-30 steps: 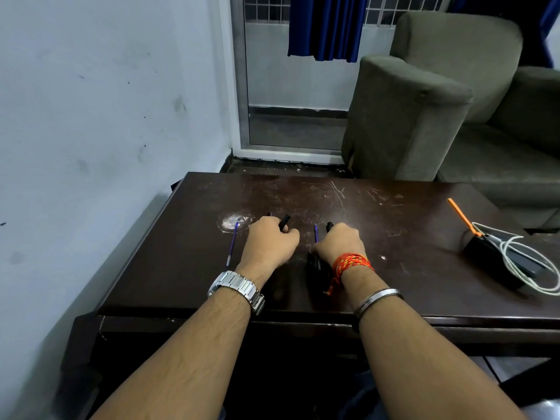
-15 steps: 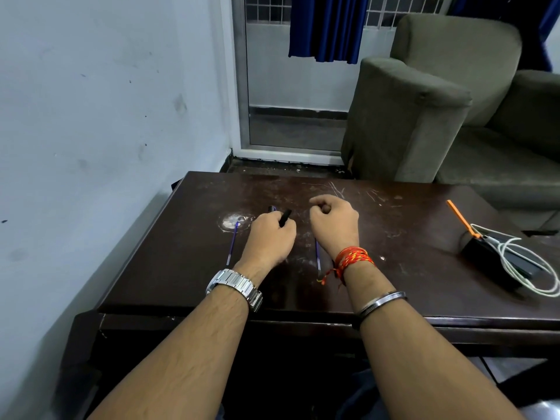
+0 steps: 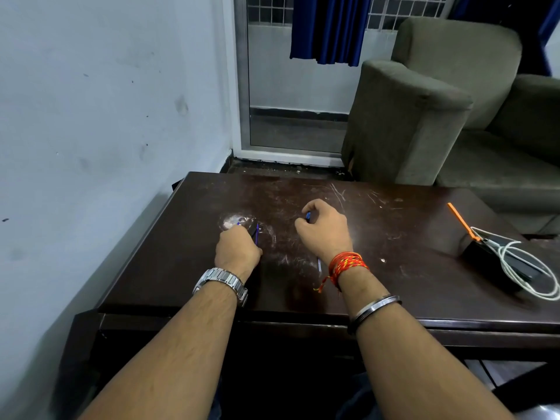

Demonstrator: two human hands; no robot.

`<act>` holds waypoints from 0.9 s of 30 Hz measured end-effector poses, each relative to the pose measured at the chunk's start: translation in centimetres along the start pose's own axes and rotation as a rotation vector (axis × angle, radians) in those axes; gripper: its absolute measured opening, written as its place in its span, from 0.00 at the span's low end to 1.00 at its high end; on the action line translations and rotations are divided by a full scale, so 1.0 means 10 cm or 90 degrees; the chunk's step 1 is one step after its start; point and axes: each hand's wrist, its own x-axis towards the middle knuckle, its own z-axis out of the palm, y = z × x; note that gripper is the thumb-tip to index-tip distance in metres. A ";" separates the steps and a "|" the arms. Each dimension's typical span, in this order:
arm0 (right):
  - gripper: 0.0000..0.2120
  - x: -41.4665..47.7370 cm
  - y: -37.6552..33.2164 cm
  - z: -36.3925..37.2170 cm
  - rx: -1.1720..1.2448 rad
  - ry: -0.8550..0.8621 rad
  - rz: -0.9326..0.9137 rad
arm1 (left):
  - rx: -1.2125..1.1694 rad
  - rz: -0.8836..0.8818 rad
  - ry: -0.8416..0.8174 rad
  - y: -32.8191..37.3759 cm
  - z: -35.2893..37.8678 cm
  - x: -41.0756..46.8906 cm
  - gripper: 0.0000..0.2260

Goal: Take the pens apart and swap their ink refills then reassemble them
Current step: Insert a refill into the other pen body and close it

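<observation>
My left hand point(image 3: 238, 250) is closed over a dark pen barrel point(image 3: 254, 230), and a thin blue refill point(image 3: 257, 234) sticks out beside it, near a pale smear on the dark wooden table point(image 3: 403, 286). My right hand point(image 3: 325, 230) is a fist further right, pinching a small blue pen part point(image 3: 308, 215) at its fingertips. A second refill point(image 3: 319, 265) lies on the table, half hidden by my right wrist. Whether the left fingers also grip the blue refill cannot be told.
A black box point(image 3: 485, 262) with an orange strip point(image 3: 460, 221) and a coiled white cable point(image 3: 527, 268) sits at the table's right side. A grey wall runs along the left. Green armchairs point(image 3: 418, 122) stand beyond the far edge.
My left hand slid left onto the blue refill that lay by the smear. My right hand rose from the near refill and moved further away, now pinching a small blue part.
</observation>
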 end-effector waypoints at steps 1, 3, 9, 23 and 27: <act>0.04 0.00 0.00 0.01 -0.005 -0.006 0.001 | 0.000 0.003 -0.001 0.00 0.01 0.01 0.16; 0.02 -0.01 0.01 0.02 -0.005 -0.015 0.006 | 0.000 0.017 -0.003 0.02 0.01 0.00 0.12; 0.02 -0.01 0.00 0.03 0.010 -0.084 0.032 | 0.014 0.071 -0.025 -0.01 0.05 -0.01 0.13; 0.11 0.02 -0.03 0.06 0.211 -0.127 0.053 | -0.364 0.215 -0.026 0.22 0.01 -0.05 0.11; 0.07 0.01 0.00 0.12 0.237 -0.114 -0.051 | -0.373 0.236 -0.028 0.22 -0.01 -0.06 0.12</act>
